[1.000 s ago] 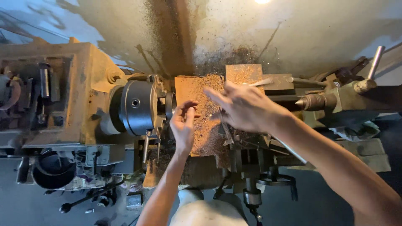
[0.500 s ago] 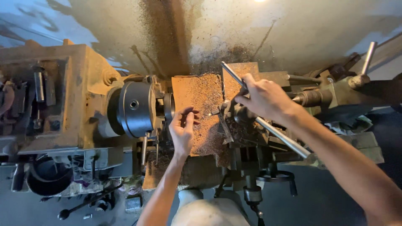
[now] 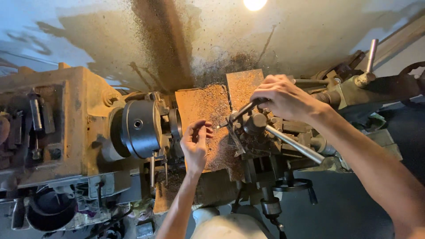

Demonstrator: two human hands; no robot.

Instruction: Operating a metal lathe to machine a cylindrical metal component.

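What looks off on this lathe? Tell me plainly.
Metal shavings are strewn thickly over the orange board behind the chuck, and dark spatter streaks the wall above. The right hand grips a handle on the tool post; the left hand hovers near the chips.

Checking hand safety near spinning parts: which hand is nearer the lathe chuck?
Left. The left hand hovers just right of the chuck; the right hand is farther right, at the tool post.

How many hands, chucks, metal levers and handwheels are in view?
Hands: 2, left, right
Chuck: 1
Metal levers: 2, long, upright
Handwheel: 1
Total: 6
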